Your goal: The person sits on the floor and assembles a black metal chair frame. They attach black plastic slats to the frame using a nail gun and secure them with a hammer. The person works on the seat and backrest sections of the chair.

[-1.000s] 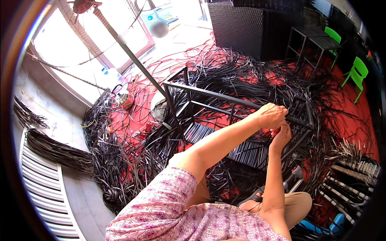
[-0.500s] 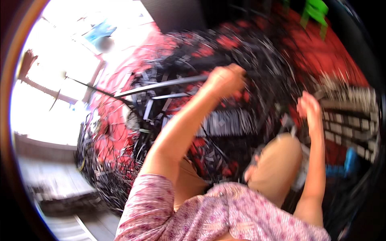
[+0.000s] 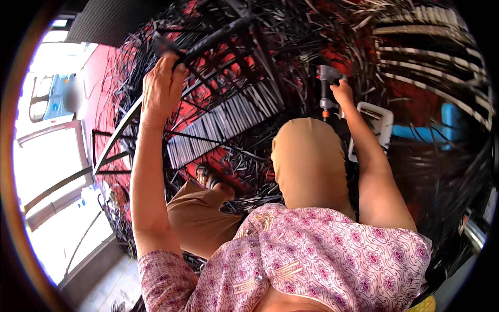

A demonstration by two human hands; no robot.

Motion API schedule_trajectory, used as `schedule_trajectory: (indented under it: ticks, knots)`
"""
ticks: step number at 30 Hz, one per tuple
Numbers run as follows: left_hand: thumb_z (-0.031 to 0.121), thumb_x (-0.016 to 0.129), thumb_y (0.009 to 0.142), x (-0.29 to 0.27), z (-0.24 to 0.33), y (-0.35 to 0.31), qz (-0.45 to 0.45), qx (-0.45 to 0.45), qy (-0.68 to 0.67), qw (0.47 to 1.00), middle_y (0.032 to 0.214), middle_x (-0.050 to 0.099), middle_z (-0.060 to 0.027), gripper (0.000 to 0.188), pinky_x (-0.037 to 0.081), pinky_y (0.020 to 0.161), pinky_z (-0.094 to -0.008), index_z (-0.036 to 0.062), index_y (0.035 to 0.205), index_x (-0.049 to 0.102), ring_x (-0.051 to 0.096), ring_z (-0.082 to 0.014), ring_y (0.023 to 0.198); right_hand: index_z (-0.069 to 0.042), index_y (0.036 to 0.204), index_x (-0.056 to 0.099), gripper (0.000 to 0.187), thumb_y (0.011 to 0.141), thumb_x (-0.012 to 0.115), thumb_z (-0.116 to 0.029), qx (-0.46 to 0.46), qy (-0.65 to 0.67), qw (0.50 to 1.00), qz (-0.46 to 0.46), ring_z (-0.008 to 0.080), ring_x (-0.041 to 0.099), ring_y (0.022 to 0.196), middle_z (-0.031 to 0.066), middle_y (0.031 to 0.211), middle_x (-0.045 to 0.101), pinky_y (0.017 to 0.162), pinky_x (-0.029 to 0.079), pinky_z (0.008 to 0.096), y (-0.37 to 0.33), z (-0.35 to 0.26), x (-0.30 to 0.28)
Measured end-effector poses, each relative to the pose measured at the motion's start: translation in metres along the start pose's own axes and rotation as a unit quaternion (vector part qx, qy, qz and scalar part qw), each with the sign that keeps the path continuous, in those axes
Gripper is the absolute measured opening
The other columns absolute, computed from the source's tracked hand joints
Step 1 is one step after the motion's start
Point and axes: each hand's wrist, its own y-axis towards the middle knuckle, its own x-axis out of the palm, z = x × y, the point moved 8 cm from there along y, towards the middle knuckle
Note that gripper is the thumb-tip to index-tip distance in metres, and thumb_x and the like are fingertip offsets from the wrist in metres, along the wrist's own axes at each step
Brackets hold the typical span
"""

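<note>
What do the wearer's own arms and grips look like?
Human hands: left grip and right grip, both gloveless. Left forearm and right forearm are bare, no watch visible. Left sleeve and right sleeve are short, pale pink with a purple floral print. Rings: can't tell.

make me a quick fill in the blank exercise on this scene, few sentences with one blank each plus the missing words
1. The ____ hand is at the grey tool with an orange tip.
2. The floor showing between the black strips is ____.
3. The rectangular tray beside that same forearm is ____.
4. The plastic object just beyond the tray, on its right in the picture, is ____.

Missing words: right; red; white; blue.
</note>
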Motion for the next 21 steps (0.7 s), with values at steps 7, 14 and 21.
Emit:
schedule_trajectory:
  ticks: [7,14,21]
  knots:
    - [0.009,0.052,0.091,-0.001,-0.001,0.002,-0.027,0.001,0.033,0.999,0.084,0.060,-0.0164,0.022,0.047,0.065,-0.0386,0.0012,0.109,0.059,0.060,-0.0330,0.071,0.002,0.133,0.042,0.075,0.077,0.074,-0.036,0.017,-0.125,0.990,-0.067,0.0417,0.058,0.113,0.0271,0.124,0.058,0.097,0.048,0.0469,-0.014,-0.031,0.057]
    - [0.011,0.055,0.090,-0.001,-0.002,0.006,-0.017,0.045,0.063,0.997,0.085,0.059,-0.0156,0.020,0.047,0.066,-0.0412,-0.0004,0.105,0.058,0.060,-0.0353,0.075,-0.001,0.137,0.033,0.072,0.078,0.072,-0.015,0.010,-0.094,0.995,0.007,0.0409,0.061,0.109,0.0266,0.124,0.056,0.092,0.052,0.0469,-0.007,-0.008,0.074]
    - [0.014,0.053,0.091,-0.001,-0.005,0.013,-0.003,0.054,0.060,0.997,0.083,0.056,-0.0149,0.017,0.046,0.065,-0.0438,0.0008,0.100,0.055,0.060,-0.0362,0.075,0.002,0.142,0.029,0.081,0.074,0.065,-0.022,0.066,0.015,0.997,0.036,0.0431,0.064,0.098,0.0302,0.112,0.063,0.088,0.050,0.0494,0.017,0.036,0.050]
